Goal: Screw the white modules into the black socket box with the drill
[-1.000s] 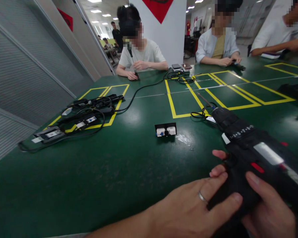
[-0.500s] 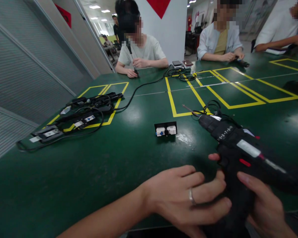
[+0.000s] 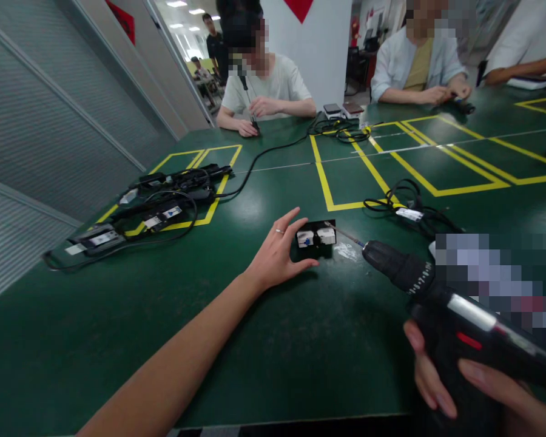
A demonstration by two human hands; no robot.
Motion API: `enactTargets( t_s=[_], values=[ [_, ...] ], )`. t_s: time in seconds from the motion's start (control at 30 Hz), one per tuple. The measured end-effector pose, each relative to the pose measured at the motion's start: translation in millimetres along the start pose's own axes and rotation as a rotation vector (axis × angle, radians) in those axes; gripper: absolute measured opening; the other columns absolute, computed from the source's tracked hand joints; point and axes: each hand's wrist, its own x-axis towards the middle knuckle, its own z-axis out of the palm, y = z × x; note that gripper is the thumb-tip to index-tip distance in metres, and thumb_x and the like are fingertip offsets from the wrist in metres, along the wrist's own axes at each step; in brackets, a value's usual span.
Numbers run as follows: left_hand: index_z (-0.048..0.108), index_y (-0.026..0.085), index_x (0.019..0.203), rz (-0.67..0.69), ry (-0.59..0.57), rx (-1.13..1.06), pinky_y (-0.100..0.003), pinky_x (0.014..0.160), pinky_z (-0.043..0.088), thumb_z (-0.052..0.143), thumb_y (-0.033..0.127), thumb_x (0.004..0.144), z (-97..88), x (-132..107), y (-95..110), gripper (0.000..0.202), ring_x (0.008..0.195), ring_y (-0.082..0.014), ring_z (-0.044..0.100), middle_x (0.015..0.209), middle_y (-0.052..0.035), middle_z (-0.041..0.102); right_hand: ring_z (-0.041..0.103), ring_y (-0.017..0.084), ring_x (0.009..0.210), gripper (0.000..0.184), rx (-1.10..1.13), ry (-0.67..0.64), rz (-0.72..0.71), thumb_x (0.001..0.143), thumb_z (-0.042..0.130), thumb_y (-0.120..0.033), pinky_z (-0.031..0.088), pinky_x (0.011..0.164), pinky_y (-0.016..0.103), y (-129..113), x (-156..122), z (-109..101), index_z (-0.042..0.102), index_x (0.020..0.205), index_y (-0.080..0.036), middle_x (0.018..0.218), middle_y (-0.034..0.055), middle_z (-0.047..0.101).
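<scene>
A small black block with two white inserts lies on the green table. My left hand reaches out and cups its left side, thumb under its front edge, fingers spread beside it. My right hand, at the lower right, is closed round the grip of a black cordless drill. The drill's thin bit points left, its tip close to the block's right end.
Several black power strips and cables lie at the left inside yellow taped boxes. A coiled black cable lies right of the block. Three other people sit at the table's far side, hands on small tools. A grey partition wall runs along the left.
My left hand let go of the drill and reached forward to the black block. The drill swung left and down, bringing its bit near the block.
</scene>
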Motion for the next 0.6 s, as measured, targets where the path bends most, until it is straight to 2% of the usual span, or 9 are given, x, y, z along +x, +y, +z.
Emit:
enactTargets(
  t_s=[0.13, 0.3, 0.47, 0.6],
  values=[
    [0.028, 0.023, 0.138, 0.009, -0.035, -0.031, -0.052, 0.113, 0.028, 0.069, 0.058, 0.071, 4.1, 6, 0, 0.086, 0.138, -0.0318, 0.024, 0.15, -0.0133, 0.022, 0.054, 0.021, 0.051, 0.029, 0.023, -0.003, 0.018, 0.085, 0.047, -0.037, 0.045, 0.055, 0.037, 3, 0, -1, 0.061, 0.106, -0.022, 0.061, 0.0063, 0.065],
    [0.034, 0.022, 0.134, 0.03, -0.052, -0.103, -0.051, 0.112, 0.03, 0.062, 0.045, 0.08, 2.9, 10, 2, 0.066, 0.135, -0.0307, 0.03, 0.147, -0.0129, 0.027, 0.054, 0.019, 0.048, 0.025, 0.114, 0.087, -0.002, 0.086, 0.046, -0.031, 0.046, 0.053, 0.037, 0, 4, 5, 0.062, 0.103, -0.022, 0.077, 0.0088, 0.068],
    [0.039, 0.02, 0.129, 0.022, -0.048, -0.148, -0.049, 0.107, 0.037, 0.057, 0.033, 0.081, 3.1, 14, 2, 0.052, 0.126, -0.028, 0.041, 0.135, -0.0122, 0.042, 0.05, 0.02, 0.046, 0.03, 0.162, 0.097, 0.028, 0.086, 0.043, -0.03, 0.044, 0.053, 0.036, 0, 7, 2, 0.064, 0.104, -0.017, 0.055, 0.0064, 0.061],
    [0.04, 0.021, 0.128, -0.007, -0.06, -0.181, -0.045, 0.101, 0.042, 0.058, 0.033, 0.079, 3.9, 17, 1, 0.054, 0.114, -0.0252, 0.049, 0.122, -0.0106, 0.049, 0.053, 0.021, 0.048, 0.029, 0.113, 0.072, 0.055, 0.085, 0.047, -0.035, 0.044, 0.054, 0.036, 1, 5, -2, 0.064, 0.102, -0.019, 0.055, 0.0068, 0.064]
  ],
)
